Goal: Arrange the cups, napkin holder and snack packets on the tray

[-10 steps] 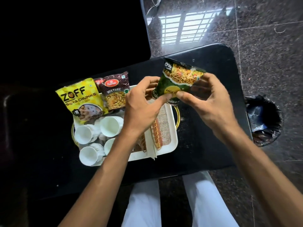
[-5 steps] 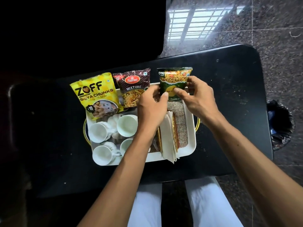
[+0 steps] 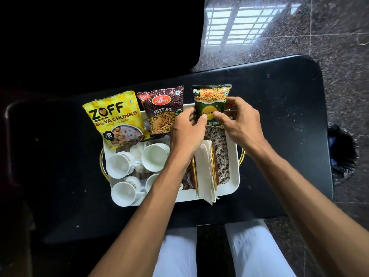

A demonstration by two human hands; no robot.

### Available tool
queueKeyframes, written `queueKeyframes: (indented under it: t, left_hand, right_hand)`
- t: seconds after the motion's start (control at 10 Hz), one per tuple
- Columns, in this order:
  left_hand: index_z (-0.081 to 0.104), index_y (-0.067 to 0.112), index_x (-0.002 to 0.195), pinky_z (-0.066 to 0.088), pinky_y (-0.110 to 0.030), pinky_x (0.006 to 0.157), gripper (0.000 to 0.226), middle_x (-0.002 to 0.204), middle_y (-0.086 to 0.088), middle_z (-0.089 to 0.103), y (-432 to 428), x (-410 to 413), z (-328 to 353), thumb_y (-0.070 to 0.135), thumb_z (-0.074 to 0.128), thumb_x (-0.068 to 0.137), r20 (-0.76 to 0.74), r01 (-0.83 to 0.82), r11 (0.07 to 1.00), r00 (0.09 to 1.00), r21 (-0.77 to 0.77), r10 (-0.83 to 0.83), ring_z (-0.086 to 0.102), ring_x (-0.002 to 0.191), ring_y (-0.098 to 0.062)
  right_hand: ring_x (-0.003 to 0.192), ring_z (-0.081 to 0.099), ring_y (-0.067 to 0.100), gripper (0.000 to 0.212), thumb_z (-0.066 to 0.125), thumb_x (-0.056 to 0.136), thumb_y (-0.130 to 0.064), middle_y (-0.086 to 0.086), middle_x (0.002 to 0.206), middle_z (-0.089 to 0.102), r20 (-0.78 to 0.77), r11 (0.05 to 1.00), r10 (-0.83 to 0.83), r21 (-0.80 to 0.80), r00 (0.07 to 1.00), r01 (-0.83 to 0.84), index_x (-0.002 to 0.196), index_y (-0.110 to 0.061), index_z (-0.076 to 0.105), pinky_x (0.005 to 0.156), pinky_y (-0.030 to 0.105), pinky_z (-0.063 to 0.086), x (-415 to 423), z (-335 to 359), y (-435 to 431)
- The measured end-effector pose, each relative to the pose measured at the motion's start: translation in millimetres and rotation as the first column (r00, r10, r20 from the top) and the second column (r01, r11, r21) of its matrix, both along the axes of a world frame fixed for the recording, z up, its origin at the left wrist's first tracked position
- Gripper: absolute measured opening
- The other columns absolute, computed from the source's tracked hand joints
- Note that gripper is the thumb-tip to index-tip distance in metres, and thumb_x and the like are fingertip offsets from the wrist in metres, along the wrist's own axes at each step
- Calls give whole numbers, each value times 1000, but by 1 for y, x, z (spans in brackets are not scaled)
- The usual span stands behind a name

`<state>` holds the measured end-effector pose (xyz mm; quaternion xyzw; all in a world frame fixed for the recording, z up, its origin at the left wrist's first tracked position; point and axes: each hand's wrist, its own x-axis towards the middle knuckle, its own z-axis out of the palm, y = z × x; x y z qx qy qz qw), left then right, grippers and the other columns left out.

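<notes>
A white tray with gold handles lies on a black table. Along its far edge stand a yellow soya chunks packet and a maroon mixture packet. My left hand and my right hand both grip a green snack packet, upright at the tray's far right. Several white cups lie on their sides in the tray's left half. A napkin holder with white napkins sits on a burlap mat in the right half, partly hidden by my left arm.
The black table extends right of the tray. A bin with a black liner stands on the floor at the table's right end. My white-trousered legs show below the table's near edge.
Both hands have carried the green packet from above the tray down to its far right edge, turned upright beside the mixture packet. The camera view shifted, so the tray sits more to the right.
</notes>
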<state>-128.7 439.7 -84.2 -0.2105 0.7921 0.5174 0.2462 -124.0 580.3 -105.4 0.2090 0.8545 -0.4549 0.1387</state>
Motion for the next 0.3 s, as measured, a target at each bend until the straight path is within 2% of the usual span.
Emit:
queueKeyframes:
  t: [0.1, 0.2, 0.3]
  left_hand:
    - [63, 20, 132, 49, -19, 95, 36, 118, 14, 65, -2, 1, 1, 18, 60, 97, 3, 20, 1000, 1000, 18, -20, 60, 108, 0]
    - [61, 21, 136, 48, -27, 105, 38, 133, 4, 67, -4, 4, 6, 19, 60, 98, -20, 56, 998, 998, -21, -56, 61, 123, -9]
    - [53, 18, 144, 45, -20, 100, 46, 141, 0, 62, -3, 9, 13, 20, 60, 99, -108, 34, 996, 993, -77, -42, 57, 131, -13]
  right_hand:
    - [101, 64, 10, 53, 77, 85, -31, 4, 120, 66, -3, 1000, 4, 12, 1000, -4, 131, -13, 58, 88, 22, 54, 2, 0, 4]
    - [101, 62, 10, 56, 77, 84, -32, 4, 120, 65, -15, 1000, -10, 5, 1000, 10, 133, -14, 56, 81, 13, 50, 5, 3, 9]
    - [102, 60, 8, 54, 75, 86, -32, 4, 122, 64, -66, 998, -30, 52, 997, 34, 134, -14, 55, 80, 8, 45, 8, 10, 11]
